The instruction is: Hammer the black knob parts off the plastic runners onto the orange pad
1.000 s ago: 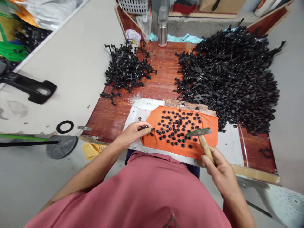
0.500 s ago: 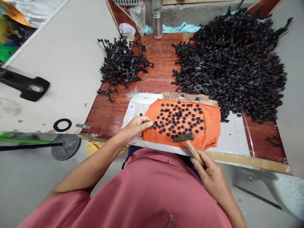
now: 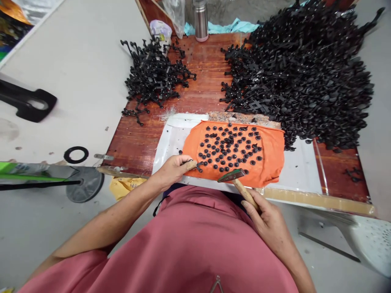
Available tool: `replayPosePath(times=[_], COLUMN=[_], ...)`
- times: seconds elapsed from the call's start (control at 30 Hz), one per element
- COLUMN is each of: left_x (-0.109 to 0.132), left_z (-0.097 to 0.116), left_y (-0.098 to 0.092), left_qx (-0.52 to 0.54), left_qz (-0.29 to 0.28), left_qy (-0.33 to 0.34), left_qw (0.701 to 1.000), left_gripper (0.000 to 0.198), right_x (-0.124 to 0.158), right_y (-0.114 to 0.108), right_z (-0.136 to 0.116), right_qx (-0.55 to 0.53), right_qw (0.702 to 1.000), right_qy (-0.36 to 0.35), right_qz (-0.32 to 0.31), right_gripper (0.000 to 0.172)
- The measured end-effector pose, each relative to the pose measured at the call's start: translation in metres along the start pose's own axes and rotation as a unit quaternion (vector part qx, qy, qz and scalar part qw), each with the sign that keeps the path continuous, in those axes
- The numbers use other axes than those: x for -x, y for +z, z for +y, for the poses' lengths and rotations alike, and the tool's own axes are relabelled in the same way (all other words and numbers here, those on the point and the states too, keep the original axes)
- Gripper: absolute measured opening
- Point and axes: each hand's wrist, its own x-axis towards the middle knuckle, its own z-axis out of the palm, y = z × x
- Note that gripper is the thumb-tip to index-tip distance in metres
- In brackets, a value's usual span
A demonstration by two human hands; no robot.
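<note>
My left hand is closed on a small black plastic sprue piece at the left edge of an orange cloth. Several small black round caps lie scattered over that cloth. My right hand grips the wooden handle of a small hammer, whose metal head hovers over the cloth's near edge. The cloth lies on a white sheet on a reddish wooden board.
A big heap of black plastic sprues fills the board's right side; a smaller heap lies at the back left. A steel flask stands at the far edge. On the floor to the left lie a black ring and a grey disc.
The hammer has come down from mid-cloth to the cloth's near edge, my right hand drawing closer to my body. My left hand stays at the cloth's left edge. The camera tipped slightly.
</note>
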Motion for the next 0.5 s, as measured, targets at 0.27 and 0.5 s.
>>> replayPosePath(times=[0.27,0.5], left_x=[-0.007,-0.007], left_z=[0.004,0.005], left_y=[0.01,0.009], left_qx=[-0.038,-0.041], left_qz=[0.009,0.021], left_qy=[0.016,0.006], left_qw=[0.999,0.999], left_gripper=[0.054,0.051], right_x=[0.004,0.007], right_y=[0.004,0.005], right_z=[0.009,0.013], right_qx=[-0.007,-0.01], right_qw=[1.0,1.0], right_qy=[-0.013,-0.018], right_qz=[0.004,0.003], right_gripper=[0.039,0.04])
